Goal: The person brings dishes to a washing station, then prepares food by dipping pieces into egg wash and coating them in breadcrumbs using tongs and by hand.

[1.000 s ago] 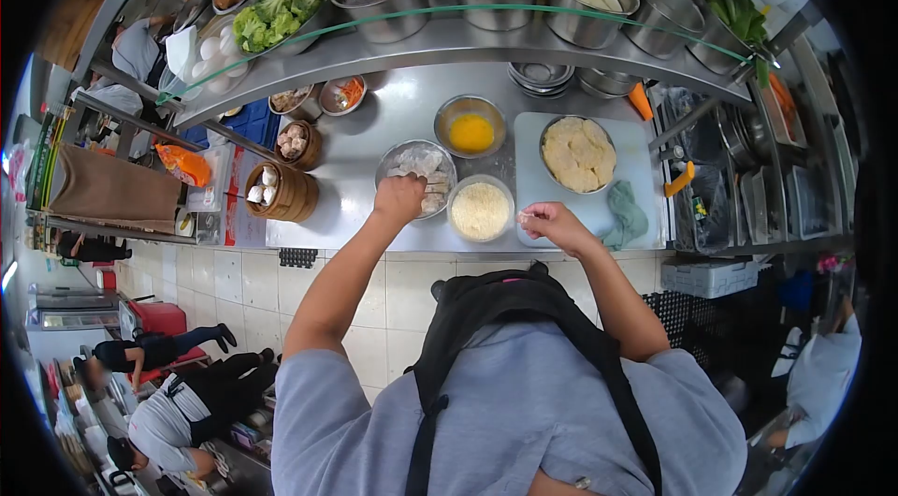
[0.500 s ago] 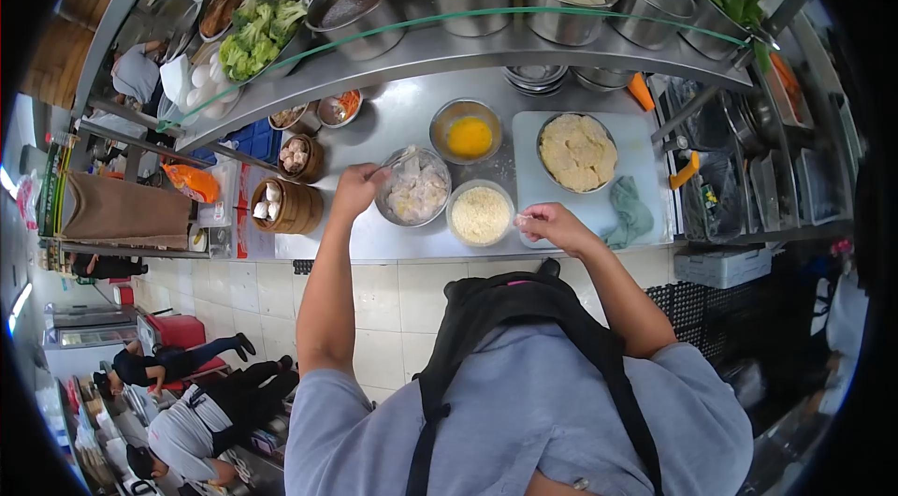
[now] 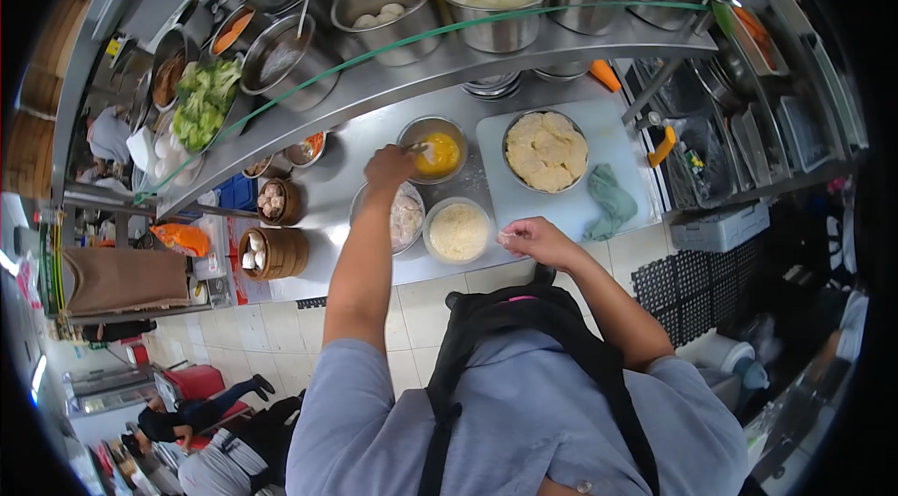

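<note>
My left hand (image 3: 389, 170) is closed on a small metal utensil (image 3: 417, 149), its kind unclear, which reaches into the steel bowl of beaten egg (image 3: 440, 155). Under my left forearm, a steel bowl (image 3: 406, 217) of pale raw pieces is partly covered. Beside it stands a bowl of pale breadcrumbs (image 3: 459, 232). Just right of the crumbs, my right hand (image 3: 535, 241) has its fingers drawn together, the tips coated pale; whether anything is between them is hidden. A round container heaped with crumb-coated pieces (image 3: 546, 152) sits on the white cutting board (image 3: 488, 136).
A green cloth (image 3: 612, 204) lies on the board's right side. Bamboo steamers (image 3: 285, 255) stand at the counter's left. Overhead, a steel shelf (image 3: 412, 75) carries several pots and broccoli (image 3: 206, 103). Other people (image 3: 220, 468) are at lower left.
My left hand has moved from the bowl of raw pieces to the egg bowl, taking the utensil with it. My right hand stays beside the crumbs. The camera view has turned and shifted.
</note>
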Tool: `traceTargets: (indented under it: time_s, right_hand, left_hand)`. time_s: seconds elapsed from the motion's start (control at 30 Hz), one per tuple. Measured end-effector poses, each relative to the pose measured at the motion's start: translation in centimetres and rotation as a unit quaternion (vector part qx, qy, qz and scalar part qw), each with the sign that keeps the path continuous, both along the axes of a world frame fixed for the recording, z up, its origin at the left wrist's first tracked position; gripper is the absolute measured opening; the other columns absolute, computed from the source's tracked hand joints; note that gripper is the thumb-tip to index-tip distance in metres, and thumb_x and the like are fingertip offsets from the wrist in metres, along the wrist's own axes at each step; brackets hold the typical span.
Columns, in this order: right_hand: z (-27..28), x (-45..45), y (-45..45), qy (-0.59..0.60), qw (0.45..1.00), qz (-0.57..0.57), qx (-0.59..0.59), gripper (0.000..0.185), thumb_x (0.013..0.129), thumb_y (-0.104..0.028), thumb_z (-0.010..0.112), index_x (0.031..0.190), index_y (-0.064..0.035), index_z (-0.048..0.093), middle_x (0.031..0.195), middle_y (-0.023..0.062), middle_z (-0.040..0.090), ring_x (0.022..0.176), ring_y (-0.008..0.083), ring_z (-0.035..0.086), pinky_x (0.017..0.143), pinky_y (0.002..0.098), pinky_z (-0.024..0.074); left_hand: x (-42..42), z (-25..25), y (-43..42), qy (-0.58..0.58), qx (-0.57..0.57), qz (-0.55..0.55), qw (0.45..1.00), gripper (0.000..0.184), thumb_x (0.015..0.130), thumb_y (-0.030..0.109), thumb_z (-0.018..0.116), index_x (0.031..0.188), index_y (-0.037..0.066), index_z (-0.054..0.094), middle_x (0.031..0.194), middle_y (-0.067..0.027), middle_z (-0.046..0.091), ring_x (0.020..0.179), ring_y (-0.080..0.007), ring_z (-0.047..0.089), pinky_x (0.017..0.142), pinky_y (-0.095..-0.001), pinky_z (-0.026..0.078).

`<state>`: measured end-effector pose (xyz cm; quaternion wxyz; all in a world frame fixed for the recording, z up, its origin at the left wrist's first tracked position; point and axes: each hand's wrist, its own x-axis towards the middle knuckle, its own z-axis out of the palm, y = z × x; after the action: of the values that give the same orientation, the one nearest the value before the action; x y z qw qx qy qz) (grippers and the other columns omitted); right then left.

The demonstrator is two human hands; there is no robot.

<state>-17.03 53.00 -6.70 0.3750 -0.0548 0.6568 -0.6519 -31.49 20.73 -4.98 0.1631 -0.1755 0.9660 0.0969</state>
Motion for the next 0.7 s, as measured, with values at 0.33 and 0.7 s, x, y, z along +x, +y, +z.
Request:
traceTargets:
  time_s: [0.33, 0.7]
  right_hand:
    - [0.4, 1.1, 2.1, -0.037, 0.999, -0.035, -0.002, 0.036, 0.096, -0.031, 0.069, 0.109, 0.002, 0.07, 0.09, 0.0045, 0.069, 0.079, 0.0114, 0.063, 0.076, 0.0275, 0.0537]
    - [0.0, -0.1, 0.3, -0.052, 0.999, 0.003, -0.011, 0.034, 0.096, -0.028, 0.068, 0.112, 0.0018, 0.07, 0.091, 0.0033, 0.068, 0.08, 0.0103, 0.062, 0.077, 0.0262, 0.0528]
  left_hand:
    - [5.2, 4.6, -3.2, 0.024, -0.128, -0.113, 0.985, 0.043, 0.089, 0.047, 0.067, 0.108, 0.008, 0.073, 0.106, -0.0171, 0.074, 0.103, -0.0367, 0.071, 0.088, -0.0471, 0.056]
    - [11.4, 3.4, -5.0, 0.069, -0.128, -0.127, 0.981, 0.03, 0.086, 0.04, 0.071, 0.101, 0.014, 0.074, 0.094, -0.014, 0.074, 0.089, -0.0346, 0.072, 0.077, -0.0471, 0.057]
